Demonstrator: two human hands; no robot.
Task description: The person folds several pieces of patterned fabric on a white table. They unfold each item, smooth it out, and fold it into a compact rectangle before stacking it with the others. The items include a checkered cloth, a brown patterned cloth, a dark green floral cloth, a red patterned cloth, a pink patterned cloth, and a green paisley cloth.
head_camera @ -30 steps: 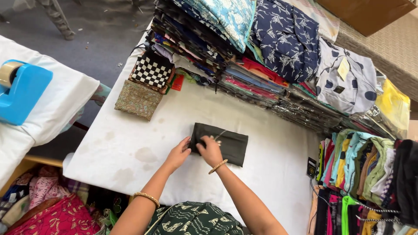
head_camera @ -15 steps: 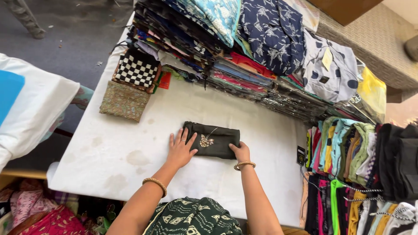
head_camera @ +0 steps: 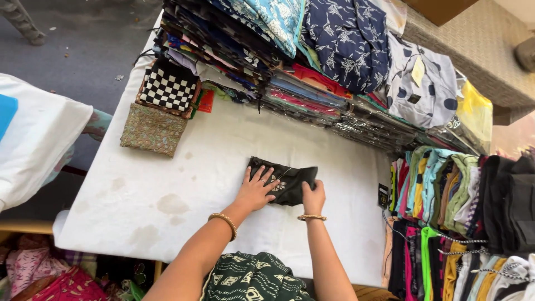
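Black cloth (head_camera: 287, 183), folded small, lies on the desk (head_camera: 184, 184) below the garment stack (head_camera: 312, 83). Left hand (head_camera: 255, 190) presses flat on its left half, fingers spread. Right hand (head_camera: 314, 197) is clamped on its right edge, lifting a fold. The cloth looks light, soft and limp; hold it at edges or corners, since the middle would sag.

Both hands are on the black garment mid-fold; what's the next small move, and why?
Probably fold the right end over toward the middle. The right hand grips the raised, bunched right edge of the black garment, while the left hand lies flat on its left part, pinning it to the white table. Pinned on one side and lifted on the other, the piece looks ready for that fold.
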